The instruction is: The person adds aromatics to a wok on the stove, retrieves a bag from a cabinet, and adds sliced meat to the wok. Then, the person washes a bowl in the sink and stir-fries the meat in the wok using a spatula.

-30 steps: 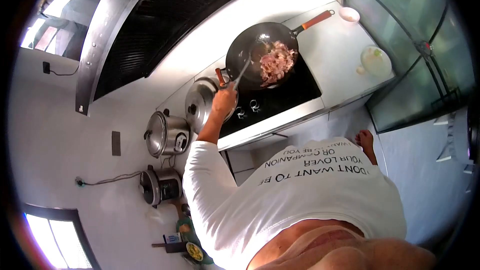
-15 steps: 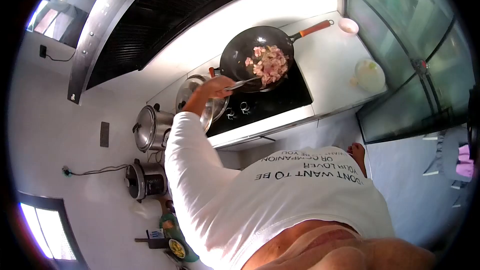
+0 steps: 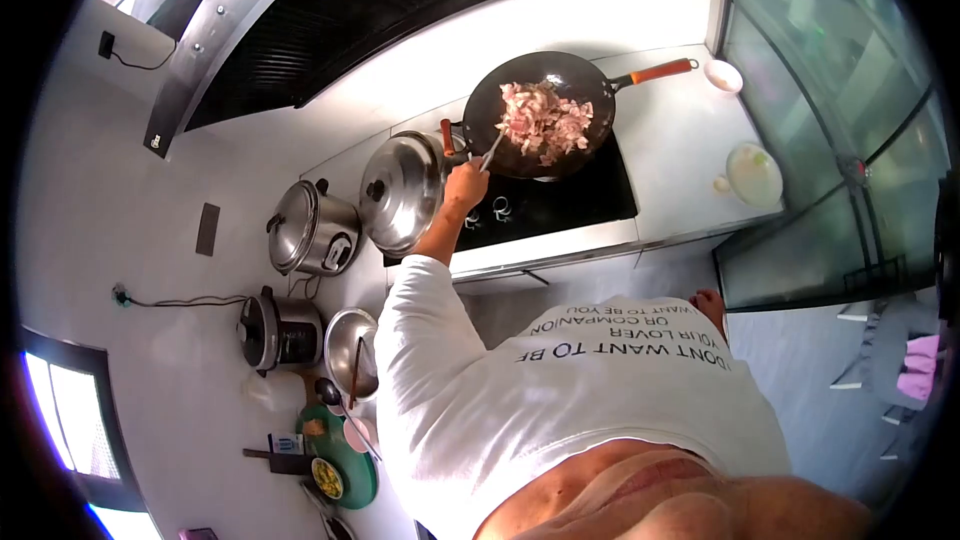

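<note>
My left hand (image 3: 466, 182) is closed around the handle of a metal spatula (image 3: 491, 152). The tool's far end reaches into a black wok (image 3: 530, 162), where chopped pinkish meat (image 3: 541, 120) lies in a loose heap and partly hides it. The wok sits on a black cooktop (image 3: 590, 197), its long orange handle pointing right. A steel lid (image 3: 405, 210) rests just left of my left hand. Part of my right hand (image 3: 712, 310) shows low beside my shirt, away from the cooktop; its fingers are too small and covered to judge.
On the left counter stand a steel cooker (image 3: 310, 230), a dark rice cooker (image 3: 290, 330), a steel bowl (image 3: 345, 345) and a green board (image 3: 345, 445). A small bowl (image 3: 723, 76) and a pale dish (image 3: 755, 176) sit on the right. The range hood (image 3: 370, 20) hangs over the back.
My left hand has moved along the wok's left rim with the spatula, more upright now. The meat has shifted up and left in the wok. The view has swung, showing the steel bowl.
</note>
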